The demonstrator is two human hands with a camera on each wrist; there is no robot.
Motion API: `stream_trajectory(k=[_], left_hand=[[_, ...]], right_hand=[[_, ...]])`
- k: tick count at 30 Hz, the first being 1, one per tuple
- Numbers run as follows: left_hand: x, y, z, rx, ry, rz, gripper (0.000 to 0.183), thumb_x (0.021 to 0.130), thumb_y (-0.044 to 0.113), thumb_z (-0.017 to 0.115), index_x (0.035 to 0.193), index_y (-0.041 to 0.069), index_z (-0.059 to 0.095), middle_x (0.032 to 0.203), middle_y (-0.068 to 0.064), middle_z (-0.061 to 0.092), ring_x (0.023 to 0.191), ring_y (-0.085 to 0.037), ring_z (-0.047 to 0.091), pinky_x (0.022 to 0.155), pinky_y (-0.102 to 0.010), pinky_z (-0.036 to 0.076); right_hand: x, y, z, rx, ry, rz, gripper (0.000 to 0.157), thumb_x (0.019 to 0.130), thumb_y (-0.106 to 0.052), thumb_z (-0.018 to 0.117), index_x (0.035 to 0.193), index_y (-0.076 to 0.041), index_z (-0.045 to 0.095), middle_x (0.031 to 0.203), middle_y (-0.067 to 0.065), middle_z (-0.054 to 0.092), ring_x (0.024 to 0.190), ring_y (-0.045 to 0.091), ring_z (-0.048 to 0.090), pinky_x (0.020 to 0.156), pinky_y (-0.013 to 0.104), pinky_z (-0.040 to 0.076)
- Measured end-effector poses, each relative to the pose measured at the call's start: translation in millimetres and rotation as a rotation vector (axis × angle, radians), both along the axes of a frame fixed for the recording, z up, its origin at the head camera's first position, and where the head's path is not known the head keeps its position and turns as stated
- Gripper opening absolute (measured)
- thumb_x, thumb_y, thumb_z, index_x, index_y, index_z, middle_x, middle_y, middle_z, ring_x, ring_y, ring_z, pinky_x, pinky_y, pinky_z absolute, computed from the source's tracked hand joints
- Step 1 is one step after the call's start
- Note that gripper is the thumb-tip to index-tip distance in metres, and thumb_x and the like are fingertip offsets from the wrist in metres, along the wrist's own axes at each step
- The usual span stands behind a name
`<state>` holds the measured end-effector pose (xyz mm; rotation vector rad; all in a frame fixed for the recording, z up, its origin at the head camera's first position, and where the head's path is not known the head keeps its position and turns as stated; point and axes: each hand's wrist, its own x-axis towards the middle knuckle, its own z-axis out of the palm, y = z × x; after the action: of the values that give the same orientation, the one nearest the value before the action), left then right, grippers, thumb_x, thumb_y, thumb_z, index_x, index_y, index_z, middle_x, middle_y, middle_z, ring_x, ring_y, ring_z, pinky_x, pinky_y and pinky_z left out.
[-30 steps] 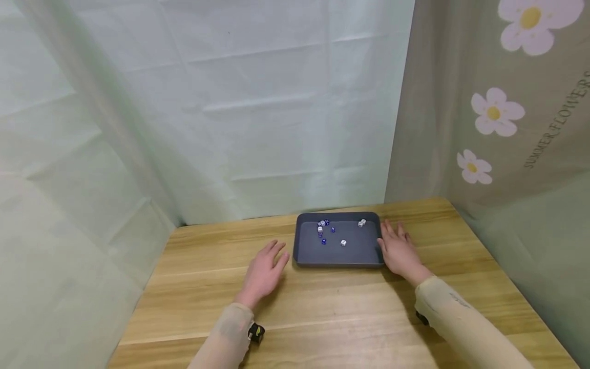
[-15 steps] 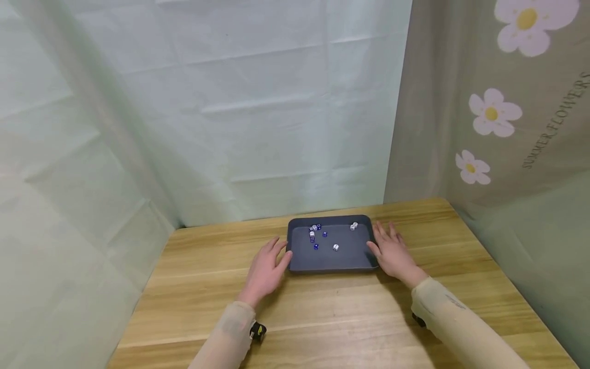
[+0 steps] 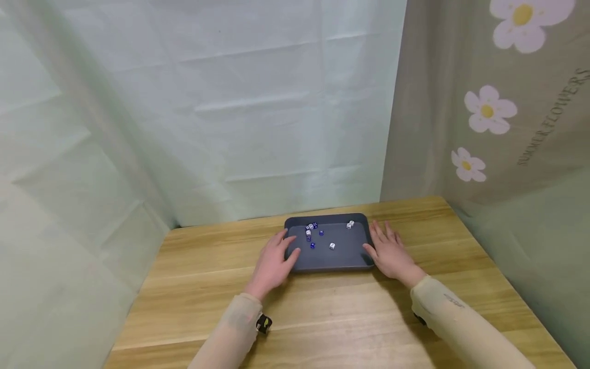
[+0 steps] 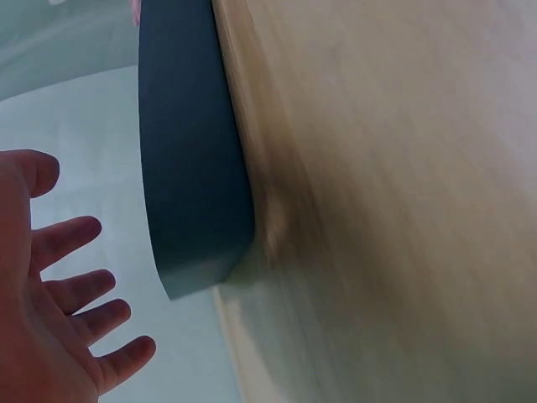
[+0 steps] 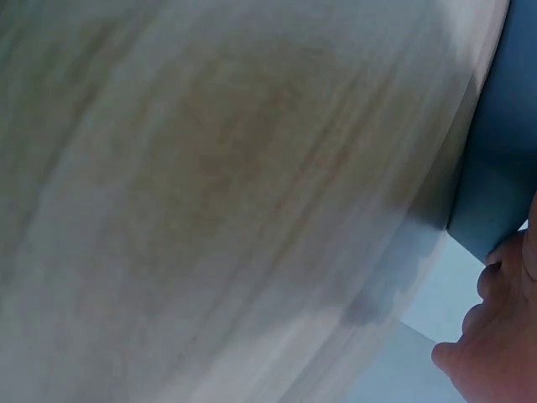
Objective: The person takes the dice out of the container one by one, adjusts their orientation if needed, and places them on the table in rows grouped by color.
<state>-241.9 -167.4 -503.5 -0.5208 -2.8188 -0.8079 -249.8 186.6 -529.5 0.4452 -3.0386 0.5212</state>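
Observation:
A dark grey rectangular tray lies on the wooden table with several small dice in it. White dice and blue dice are scattered, most of them toward the tray's left side. My left hand hovers at the left edge, fingers spread, fingertips overlapping the rim in the head view. The left wrist view shows that hand apart from the tray wall, holding nothing. My right hand rests its straight fingers against the tray's right side; in the right wrist view its fingertips meet the tray wall.
The wooden table runs back to a pale hanging sheet. A brownish curtain with white flowers hangs at the right. Black wrist straps show under the sleeves.
The tray has shifted left and slightly toward me, with the right hand following along its side. The left hand has moved right and up to the tray's left rim.

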Motion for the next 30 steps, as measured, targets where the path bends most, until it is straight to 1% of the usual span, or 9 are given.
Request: stream_trajectory(k=[6, 10, 14, 17, 20, 23, 26, 30], left_hand=[[-11.4, 24.8, 3.2, -0.09, 0.02, -0.059, 0.043, 0.106, 0.032, 0.065, 0.141, 0.007, 0.069, 0.163, -0.021, 0.047, 0.151, -0.043, 0.043, 0.121, -0.062, 0.035], [-19.7, 43.3, 5.5, -0.188, 0.019, -0.085, 0.04, 0.105, 0.031, 0.068, 0.139, 0.011, 0.071, 0.163, -0.019, 0.048, 0.151, -0.041, 0.043, 0.12, -0.061, 0.038], [-27.8, 61.4, 7.9, -0.25, -0.001, -0.102, 0.04, 0.105, 0.031, 0.069, 0.141, 0.013, 0.07, 0.164, -0.017, 0.047, 0.151, -0.04, 0.043, 0.118, -0.061, 0.039], [-31.8, 71.4, 6.6, -0.269, -0.013, -0.096, 0.04, 0.105, 0.031, 0.069, 0.141, 0.013, 0.07, 0.164, -0.017, 0.046, 0.152, -0.039, 0.042, 0.117, -0.061, 0.041], [-35.0, 78.7, 1.7, -0.289, -0.011, -0.081, 0.039, 0.105, 0.031, 0.069, 0.139, 0.014, 0.071, 0.164, -0.017, 0.047, 0.152, -0.039, 0.042, 0.117, -0.061, 0.041], [-36.8, 84.1, -1.6, -0.301, -0.018, -0.07, 0.039, 0.105, 0.031, 0.069, 0.14, 0.014, 0.07, 0.164, -0.017, 0.046, 0.152, -0.041, 0.041, 0.117, -0.061, 0.04], [-38.4, 88.8, -1.6, -0.327, -0.015, -0.061, 0.039, 0.105, 0.03, 0.07, 0.141, 0.015, 0.07, 0.165, -0.016, 0.046, 0.152, -0.041, 0.041, 0.117, -0.061, 0.041], [-37.6, 93.1, 0.1, -0.377, -0.022, -0.058, 0.04, 0.104, 0.028, 0.072, 0.142, 0.017, 0.07, 0.164, -0.016, 0.046, 0.152, -0.039, 0.042, 0.116, -0.06, 0.041]], right_hand=[[-0.7, 0.7, 1.4, 0.056, 0.012, -0.001, 0.07, 0.116, -0.04, 0.04, 0.165, 0.008, 0.025, 0.175, 0.025, 0.017, 0.161, 0.051, 0.004, 0.126, 0.069, 0.012], [-3.1, 0.0, 3.4, 0.078, 0.01, -0.004, 0.072, 0.116, -0.043, 0.041, 0.165, 0.008, 0.025, 0.175, 0.025, 0.017, 0.161, 0.05, 0.003, 0.126, 0.069, 0.013], [-5.7, -1.3, 6.3, 0.056, -0.017, -0.022, 0.077, 0.115, -0.047, 0.041, 0.165, 0.008, 0.024, 0.175, 0.026, 0.016, 0.161, 0.051, 0.004, 0.125, 0.07, 0.013], [-5.8, -5.6, 8.6, 0.018, -0.047, -0.027, 0.081, 0.114, -0.05, 0.043, 0.165, 0.009, 0.022, 0.174, 0.027, 0.015, 0.16, 0.052, 0.004, 0.125, 0.071, 0.012], [-4.2, -10.6, 8.4, 0.018, -0.055, -0.03, 0.082, 0.114, -0.051, 0.043, 0.165, 0.009, 0.02, 0.175, 0.027, 0.014, 0.16, 0.052, 0.003, 0.125, 0.07, 0.012], [-3.6, -13.1, 6.8, 0.026, -0.038, -0.032, 0.078, 0.115, -0.047, 0.042, 0.165, 0.009, 0.02, 0.175, 0.027, 0.014, 0.161, 0.052, 0.003, 0.125, 0.07, 0.012], [-4.6, -12.8, 5.7, 0.02, -0.016, -0.034, 0.073, 0.116, -0.042, 0.041, 0.165, 0.009, 0.022, 0.175, 0.026, 0.015, 0.161, 0.051, 0.003, 0.125, 0.07, 0.012], [-6.2, -11.8, 2.7, 0.017, -0.033, -0.031, 0.071, 0.117, -0.04, 0.038, 0.166, 0.008, 0.019, 0.176, 0.025, 0.012, 0.161, 0.05, 0.001, 0.126, 0.069, 0.009]])
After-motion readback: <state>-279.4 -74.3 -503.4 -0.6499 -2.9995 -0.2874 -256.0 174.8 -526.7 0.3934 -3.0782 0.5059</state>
